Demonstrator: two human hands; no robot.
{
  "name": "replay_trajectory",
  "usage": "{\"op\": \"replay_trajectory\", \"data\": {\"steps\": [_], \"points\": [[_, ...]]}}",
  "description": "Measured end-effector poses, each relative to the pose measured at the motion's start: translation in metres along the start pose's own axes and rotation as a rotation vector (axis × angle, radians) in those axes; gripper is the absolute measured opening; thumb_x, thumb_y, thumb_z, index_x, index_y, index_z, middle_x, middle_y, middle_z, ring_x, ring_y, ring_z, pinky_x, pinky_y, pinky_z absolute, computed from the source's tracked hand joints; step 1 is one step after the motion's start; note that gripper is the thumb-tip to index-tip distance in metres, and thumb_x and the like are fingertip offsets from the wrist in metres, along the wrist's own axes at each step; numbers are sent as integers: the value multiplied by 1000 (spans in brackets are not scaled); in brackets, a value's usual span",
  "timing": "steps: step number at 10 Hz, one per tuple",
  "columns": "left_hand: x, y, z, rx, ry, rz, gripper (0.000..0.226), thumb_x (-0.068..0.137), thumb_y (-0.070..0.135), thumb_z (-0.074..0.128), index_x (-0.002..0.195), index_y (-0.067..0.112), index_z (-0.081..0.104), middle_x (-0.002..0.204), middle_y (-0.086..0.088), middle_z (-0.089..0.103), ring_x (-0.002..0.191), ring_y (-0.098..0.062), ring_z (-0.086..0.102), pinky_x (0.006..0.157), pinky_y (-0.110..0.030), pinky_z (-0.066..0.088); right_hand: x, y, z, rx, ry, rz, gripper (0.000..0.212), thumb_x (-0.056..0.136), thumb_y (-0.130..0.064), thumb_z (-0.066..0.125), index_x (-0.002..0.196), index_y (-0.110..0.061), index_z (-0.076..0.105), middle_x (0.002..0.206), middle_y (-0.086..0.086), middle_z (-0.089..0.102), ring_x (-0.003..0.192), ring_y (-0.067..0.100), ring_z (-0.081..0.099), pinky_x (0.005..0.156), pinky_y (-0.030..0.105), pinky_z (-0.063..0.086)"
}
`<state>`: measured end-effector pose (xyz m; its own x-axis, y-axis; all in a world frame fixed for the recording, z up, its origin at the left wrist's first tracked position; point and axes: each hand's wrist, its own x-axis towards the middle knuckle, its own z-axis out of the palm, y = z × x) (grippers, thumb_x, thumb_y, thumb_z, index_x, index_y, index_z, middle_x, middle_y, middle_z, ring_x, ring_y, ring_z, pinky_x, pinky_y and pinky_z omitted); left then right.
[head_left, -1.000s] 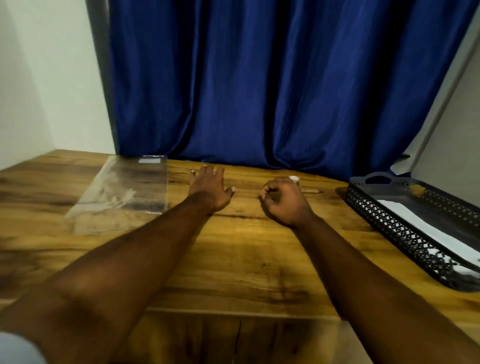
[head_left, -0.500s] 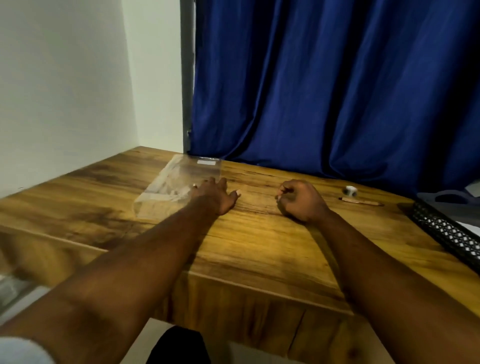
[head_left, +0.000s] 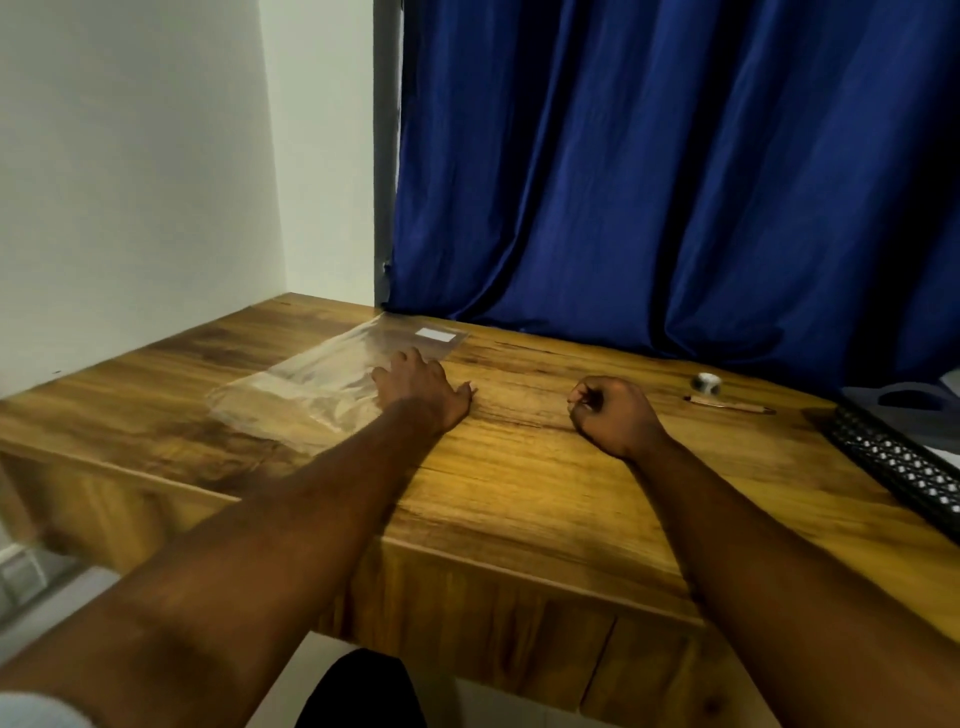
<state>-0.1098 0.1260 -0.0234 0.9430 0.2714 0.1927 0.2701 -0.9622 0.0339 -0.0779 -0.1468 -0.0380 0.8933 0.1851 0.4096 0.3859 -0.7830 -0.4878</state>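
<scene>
Contact between the left hand (head_left: 421, 387) and the clear plastic bag (head_left: 322, 384) is shown. A second earlier this hand is seen on bare wood to the right of the bag. Now it is laid palm down over the bag's right edge, with the fingers nearly straight and close together, and nothing is gripped. The bag is spread flat on the wooden table (head_left: 519, 493), with the white label (head_left: 435, 334) at the bag's far end. The right hand (head_left: 613, 415) is kept well to the right of the bag, its fingers curled into a loose fist in which no object can be made out. It is now drawn clear of the tape roll (head_left: 705, 383) and the pen (head_left: 727, 405), which are left farther to the right of the bag. The black mesh tray (head_left: 893, 462) is placed farthest right of all. The reach is judged complete. A pinch or slide at the bag's edge is judged necessary next, since flat film is not readily lifted.
</scene>
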Motion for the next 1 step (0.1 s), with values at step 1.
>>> {"op": "replay_trajectory", "data": {"steps": [1], "points": [[6,19,2,-36,21,45,89,93,80,30,153,18,45,163,-16,33,149,-37,30,114,-59,32,7,10,-3,16,5,1,5,83,-22,71,85,-25,74,88,-12,73,87,12,68,81,32,57]]}}
